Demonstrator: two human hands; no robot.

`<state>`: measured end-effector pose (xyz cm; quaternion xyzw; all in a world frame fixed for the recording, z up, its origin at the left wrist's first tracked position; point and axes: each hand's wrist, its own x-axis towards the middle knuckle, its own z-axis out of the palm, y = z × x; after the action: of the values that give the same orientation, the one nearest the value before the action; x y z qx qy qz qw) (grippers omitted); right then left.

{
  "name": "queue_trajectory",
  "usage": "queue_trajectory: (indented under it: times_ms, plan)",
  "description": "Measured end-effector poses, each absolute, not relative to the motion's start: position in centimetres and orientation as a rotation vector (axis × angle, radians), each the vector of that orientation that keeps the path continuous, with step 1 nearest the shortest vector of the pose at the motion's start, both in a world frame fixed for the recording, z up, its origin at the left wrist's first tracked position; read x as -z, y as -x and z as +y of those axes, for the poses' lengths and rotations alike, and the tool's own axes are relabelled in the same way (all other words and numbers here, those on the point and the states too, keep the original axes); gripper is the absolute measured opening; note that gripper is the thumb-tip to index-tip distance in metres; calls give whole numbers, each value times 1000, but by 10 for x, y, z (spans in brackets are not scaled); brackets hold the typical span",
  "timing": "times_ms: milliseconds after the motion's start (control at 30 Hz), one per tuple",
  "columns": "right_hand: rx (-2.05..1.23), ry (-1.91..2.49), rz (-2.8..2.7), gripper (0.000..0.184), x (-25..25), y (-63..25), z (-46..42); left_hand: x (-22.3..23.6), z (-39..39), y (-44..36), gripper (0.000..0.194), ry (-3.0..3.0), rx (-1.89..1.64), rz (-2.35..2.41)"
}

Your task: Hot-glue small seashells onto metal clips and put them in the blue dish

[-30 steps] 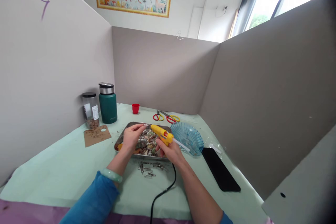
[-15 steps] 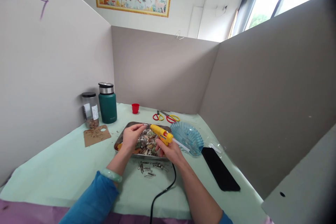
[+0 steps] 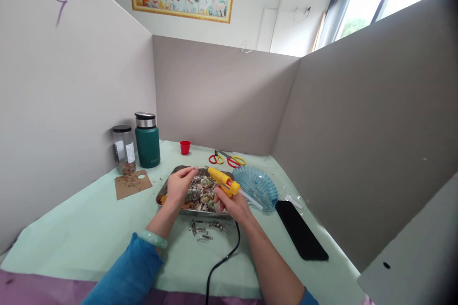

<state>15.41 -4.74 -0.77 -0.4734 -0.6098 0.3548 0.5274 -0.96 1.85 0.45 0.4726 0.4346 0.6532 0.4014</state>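
Observation:
My right hand (image 3: 232,204) is wrapped round a yellow hot glue gun (image 3: 222,180), a white glue stick poking out of its back end and its nozzle pointing up and left. My left hand (image 3: 180,186) pinches something small at its fingertips, just left of the nozzle; it is too small to make out. Both hands are over a metal tray (image 3: 211,214) filled with many small decorated pieces (image 3: 202,193). In front of the tray lies a loose pile of small metal pins (image 3: 201,229) on the cloth.
A blue shell-shaped dish (image 3: 255,186) and a black flat slab (image 3: 302,231) lie to the right. Scissors (image 3: 234,159) and a red cup (image 3: 185,147) are behind the tray. Left stand a green bottle (image 3: 147,145), a jar (image 3: 125,152) and brown card (image 3: 133,184). A black cord (image 3: 223,261) runs frontward.
The glue gun has drawn slightly right, so its nozzle is now a little apart from my left fingertips. My left hand has barely moved.

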Motion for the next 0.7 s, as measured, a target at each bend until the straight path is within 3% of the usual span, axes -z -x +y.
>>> queue_trajectory:
  times_ms: [700]
  plan:
    - [-883,1200,-1455,31,5,-153,-49,6,27,12,26,-1418,-1668,1122]
